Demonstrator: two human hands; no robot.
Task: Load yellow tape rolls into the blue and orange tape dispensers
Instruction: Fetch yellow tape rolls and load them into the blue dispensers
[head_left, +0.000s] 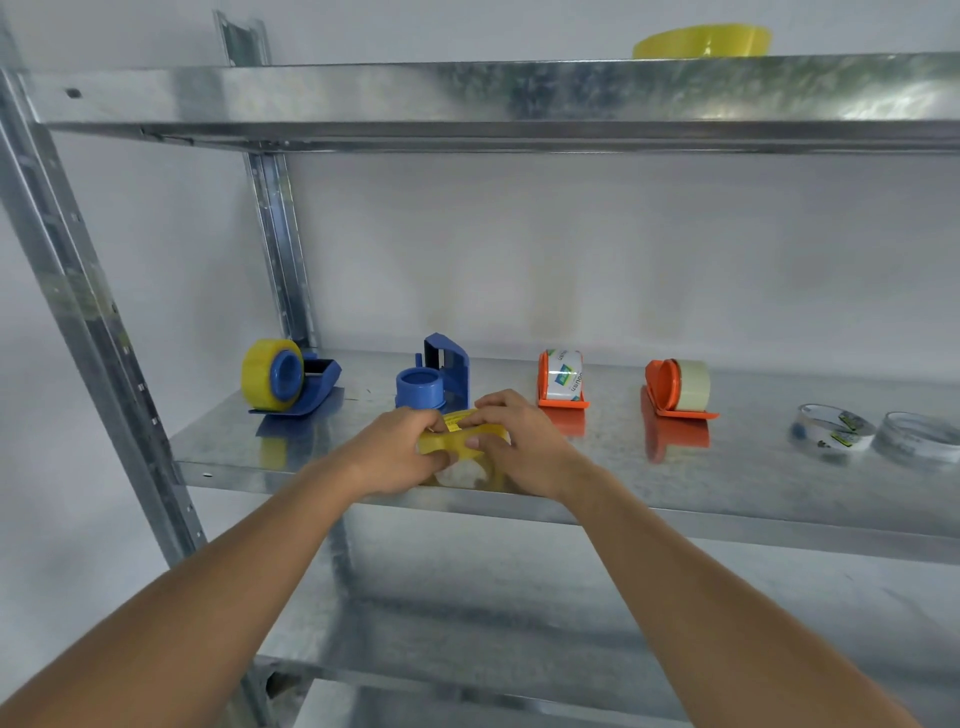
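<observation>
The left hand (400, 447) and right hand (511, 441) both pinch a yellow roll (457, 441), hiding most of it, over the shelf (727, 499) front, just before the empty blue dispenser (434, 376); both arms reach forward

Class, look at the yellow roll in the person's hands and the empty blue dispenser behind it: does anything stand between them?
Nothing visible does. Both hands, left and right, hold the yellow roll just in front of the empty blue dispenser, whose hub faces up with only bare shelf between.
</observation>
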